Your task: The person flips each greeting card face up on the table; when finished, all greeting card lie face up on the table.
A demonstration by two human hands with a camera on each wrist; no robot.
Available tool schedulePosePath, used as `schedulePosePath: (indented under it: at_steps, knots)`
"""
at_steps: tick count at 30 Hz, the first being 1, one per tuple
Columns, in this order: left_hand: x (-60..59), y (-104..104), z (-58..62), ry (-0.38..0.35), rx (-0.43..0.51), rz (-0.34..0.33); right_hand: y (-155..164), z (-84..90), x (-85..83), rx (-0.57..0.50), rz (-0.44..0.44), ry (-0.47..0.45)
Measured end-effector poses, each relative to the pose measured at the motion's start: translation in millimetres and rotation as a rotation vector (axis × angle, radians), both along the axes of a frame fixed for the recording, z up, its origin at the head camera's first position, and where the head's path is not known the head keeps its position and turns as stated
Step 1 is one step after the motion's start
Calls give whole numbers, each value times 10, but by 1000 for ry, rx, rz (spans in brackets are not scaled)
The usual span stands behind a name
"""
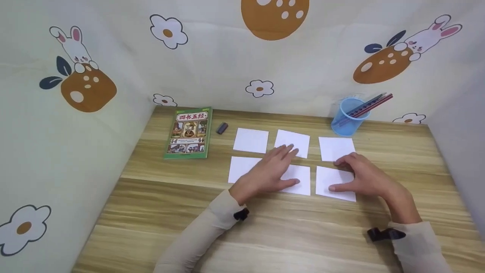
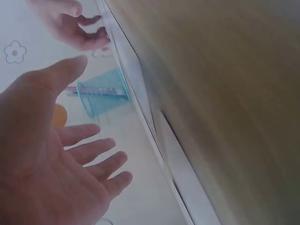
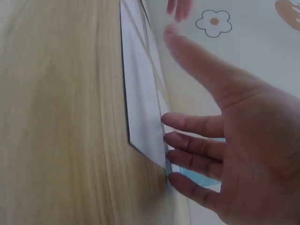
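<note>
Six white paper squares lie in two rows of three on the wooden table [image 1: 265,227]. My left hand [image 1: 278,168] lies flat with straight fingers over the front middle square [image 1: 303,178], its fingertips reaching the back middle square [image 1: 301,142]. My right hand [image 1: 350,174] rests with straight fingers on the front right square [image 1: 335,184], its fingertips close to the back right square [image 1: 337,148]. The left wrist view shows the left hand [image 2: 51,164] spread open above the paper edges [image 2: 157,131]. In the right wrist view the right hand's fingers [image 3: 187,145] touch a paper square's edge [image 3: 143,117].
A green picture book [image 1: 188,132] lies at the back left with a small dark eraser [image 1: 222,128] beside it. A blue mesh cup [image 1: 346,117] holding pencils [image 1: 369,104] stands at the back right. Patterned cloth walls enclose the table on three sides.
</note>
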State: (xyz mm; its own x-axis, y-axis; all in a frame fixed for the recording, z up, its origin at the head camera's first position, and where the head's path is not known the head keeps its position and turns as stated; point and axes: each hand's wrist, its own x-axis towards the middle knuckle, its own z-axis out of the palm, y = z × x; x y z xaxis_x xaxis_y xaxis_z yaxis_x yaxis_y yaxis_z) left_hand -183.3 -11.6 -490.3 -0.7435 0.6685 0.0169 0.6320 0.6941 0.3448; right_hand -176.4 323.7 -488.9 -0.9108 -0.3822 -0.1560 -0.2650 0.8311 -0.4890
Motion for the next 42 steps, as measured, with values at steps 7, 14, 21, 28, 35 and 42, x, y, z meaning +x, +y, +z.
schedulePosePath:
  at_steps: [7,14,21,28,35,42]
  knots:
    - [8,362,-1,-107,-53,-124,-53,10,41,62,19,-10]
    - [-95,579,6,-96,-77,-169,-32,-13,11,24,3,-6]
    - [-181,643,-41,-130,74,-208,-11,-27,-6,-19,1,79]
    - [-179,640,-28,-219,191,-183,-36,-29,-18,-15,-69,200]
    - [-171,626,8,-220,363,-218,-73,22,-25,-35,-109,309]
    - [-147,676,17,-276,582,-223,-54,107,-5,-199,-145,178]
